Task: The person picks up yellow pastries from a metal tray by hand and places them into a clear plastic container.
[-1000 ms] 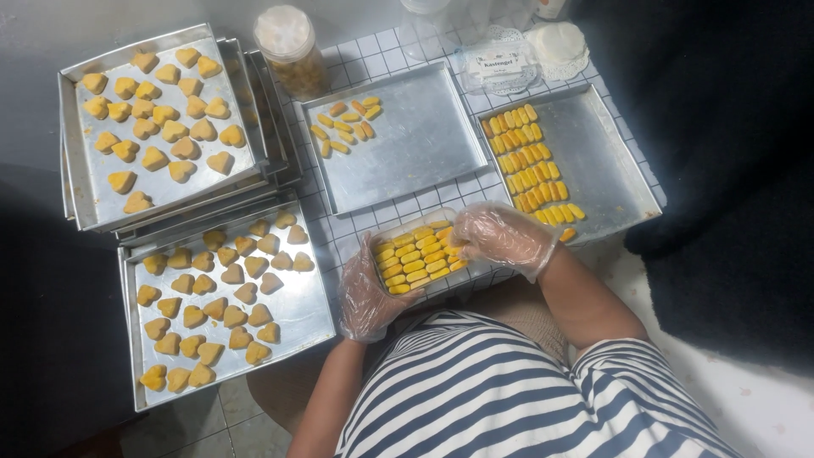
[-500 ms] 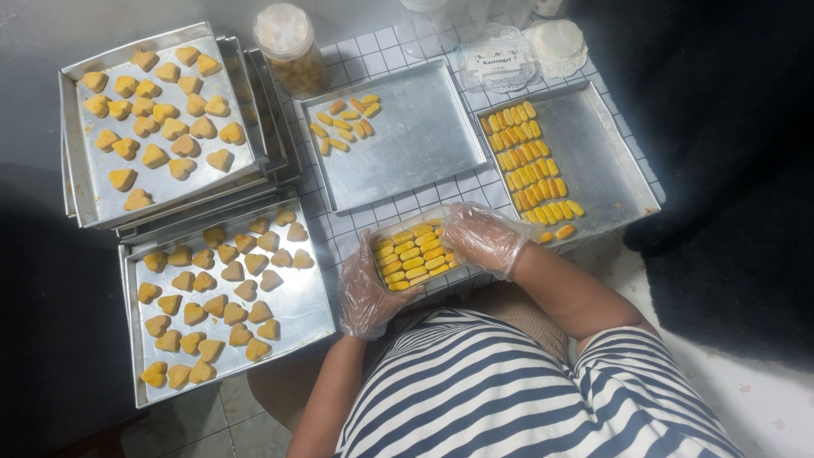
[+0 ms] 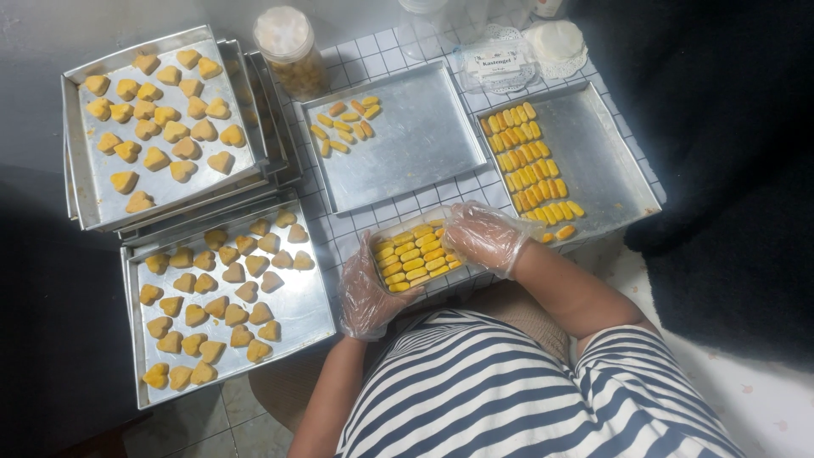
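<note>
Two rows of yellow stick cookies [image 3: 415, 257] — clear rectangular tub [image 3: 383, 232].

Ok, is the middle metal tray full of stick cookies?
No, the middle tray holds only a few stick cookies in its top-left corner; the rest is bare metal.

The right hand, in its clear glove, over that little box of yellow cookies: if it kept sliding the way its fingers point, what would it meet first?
The right hand points left across the clear box, so it would first meet more stick cookies, then probably the left hand at the box's far edge; depth is unclear.
</note>
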